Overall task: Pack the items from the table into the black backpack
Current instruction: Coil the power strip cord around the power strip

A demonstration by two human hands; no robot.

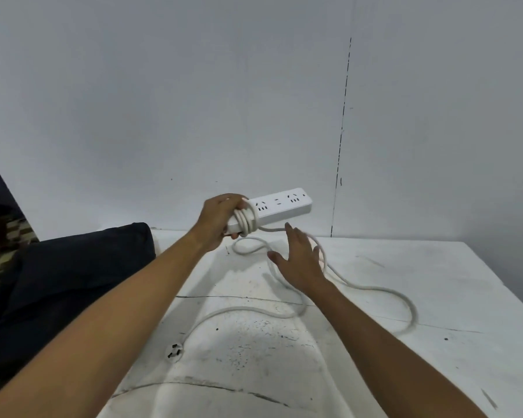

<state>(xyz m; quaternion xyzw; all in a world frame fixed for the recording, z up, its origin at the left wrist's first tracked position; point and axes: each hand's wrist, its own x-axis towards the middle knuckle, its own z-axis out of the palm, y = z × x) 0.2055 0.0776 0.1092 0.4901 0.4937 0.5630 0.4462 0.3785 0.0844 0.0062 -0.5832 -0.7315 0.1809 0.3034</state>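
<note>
Along the table's left edge lies your black backpack (58, 285). Your left hand (218, 220) grips the white power strip (280, 208) above the table (435, 282), cord (384, 292) wound around its near end. Your right hand (298, 260) hovers with fingers spread, the loose cord trailing beneath it to the plug (174, 351).

The left hand (219, 220) covers the near end of the power strip (280, 208), so where the cord (375, 289) joins the strip can't be seen, and a stretch of the cord is lost behind the right hand (298, 262). The backpack (58, 285) runs off the left edge, with its opening and straps out of sight. The plug (174, 352) is too small to make out its prongs, and the table (435, 372) is cut off at the bottom and right.
</note>
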